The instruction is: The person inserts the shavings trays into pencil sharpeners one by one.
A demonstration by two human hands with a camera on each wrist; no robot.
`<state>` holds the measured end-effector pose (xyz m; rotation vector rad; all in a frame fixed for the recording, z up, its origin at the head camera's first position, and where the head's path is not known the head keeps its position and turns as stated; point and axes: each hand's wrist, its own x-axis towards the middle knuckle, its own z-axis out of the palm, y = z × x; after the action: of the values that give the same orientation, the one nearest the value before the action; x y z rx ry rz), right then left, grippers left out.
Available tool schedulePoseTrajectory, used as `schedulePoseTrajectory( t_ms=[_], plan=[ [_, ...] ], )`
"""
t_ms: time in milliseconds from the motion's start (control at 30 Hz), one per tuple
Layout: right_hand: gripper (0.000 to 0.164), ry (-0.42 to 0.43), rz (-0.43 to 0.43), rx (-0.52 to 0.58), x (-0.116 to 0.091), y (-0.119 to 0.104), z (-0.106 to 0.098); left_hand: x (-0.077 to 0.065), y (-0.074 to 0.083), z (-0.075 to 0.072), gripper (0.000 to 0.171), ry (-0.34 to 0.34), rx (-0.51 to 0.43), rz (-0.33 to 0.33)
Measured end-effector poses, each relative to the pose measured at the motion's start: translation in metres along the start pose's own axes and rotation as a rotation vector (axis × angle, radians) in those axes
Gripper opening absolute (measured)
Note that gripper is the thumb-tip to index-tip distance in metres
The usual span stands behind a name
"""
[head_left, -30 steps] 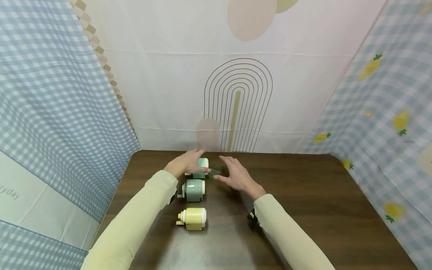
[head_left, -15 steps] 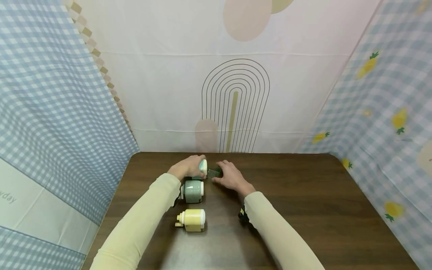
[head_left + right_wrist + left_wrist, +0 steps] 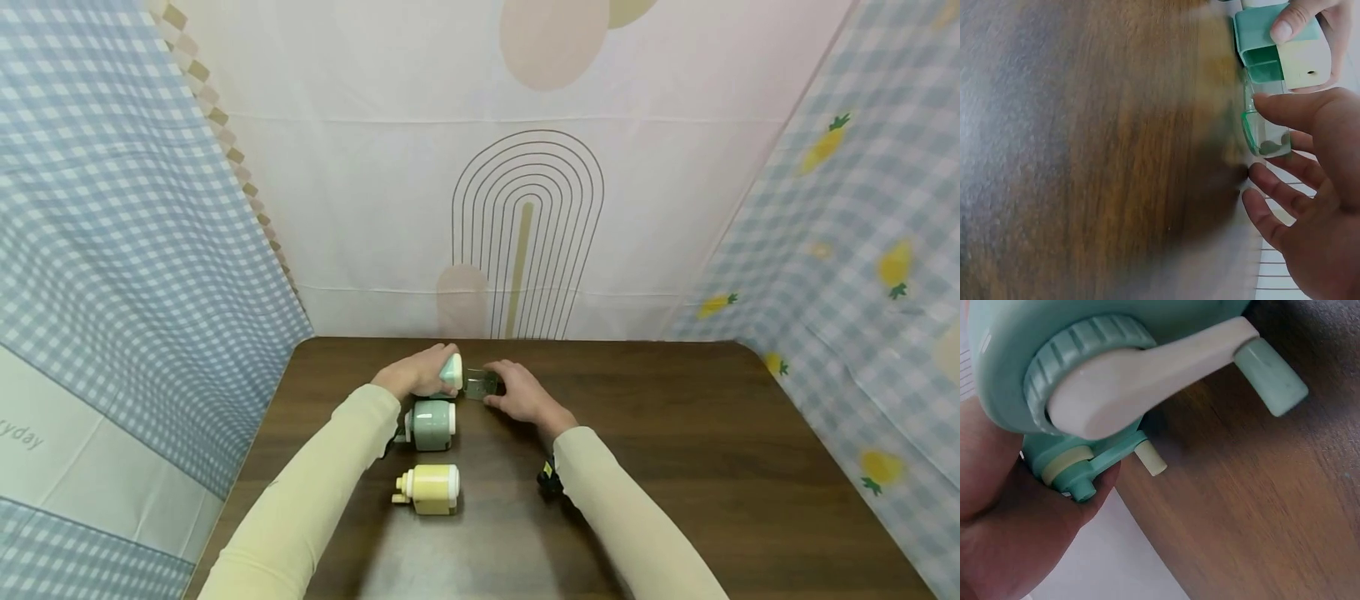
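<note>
My left hand [image 3: 422, 371] grips a mint-green crank pencil sharpener [image 3: 453, 372] with a white face, at the back left of the table. In the right wrist view, the thumb lies on top of this sharpener [image 3: 1261, 31], and an open drawer slot shows in it. My right hand [image 3: 522, 395] pinches a clear drawer [image 3: 481, 384] with a green edge, thumb on the near side and fingers behind. The drawer [image 3: 1269, 131] lies in line with the slot; whether its far end is still inside cannot be told. Some dark bits show in it.
Nearer on the table [image 3: 675, 467] stand a grey-green sharpener [image 3: 432, 426] and a yellow sharpener [image 3: 433, 489], cranks to the left. The grey-green one's crank [image 3: 1147, 381] is close to my left wrist. A white hanging cloth [image 3: 375, 208] borders the back edge.
My left hand has come down from above the mint-green sharpener and taken hold of it. The right hand has closed in on the clear drawer, which sits slightly farther right.
</note>
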<state>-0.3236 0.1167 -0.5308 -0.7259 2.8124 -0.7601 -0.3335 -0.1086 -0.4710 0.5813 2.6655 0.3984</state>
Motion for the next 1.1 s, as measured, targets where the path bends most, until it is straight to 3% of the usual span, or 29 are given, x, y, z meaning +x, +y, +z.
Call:
schedulePoseTrajectory(
  t_ms=[233, 1100],
  plan=[
    [0.059, -0.012, -0.052, 0.011, 0.003, -0.002, 0.004, 0.004, -0.002, 0.003, 0.06, 0.006, 0.005, 0.018],
    [0.064, 0.008, -0.036, 0.009, 0.013, -0.006, 0.012, 0.003, -0.003, 0.005, 0.061, 0.008, 0.018, 0.017]
  ],
)
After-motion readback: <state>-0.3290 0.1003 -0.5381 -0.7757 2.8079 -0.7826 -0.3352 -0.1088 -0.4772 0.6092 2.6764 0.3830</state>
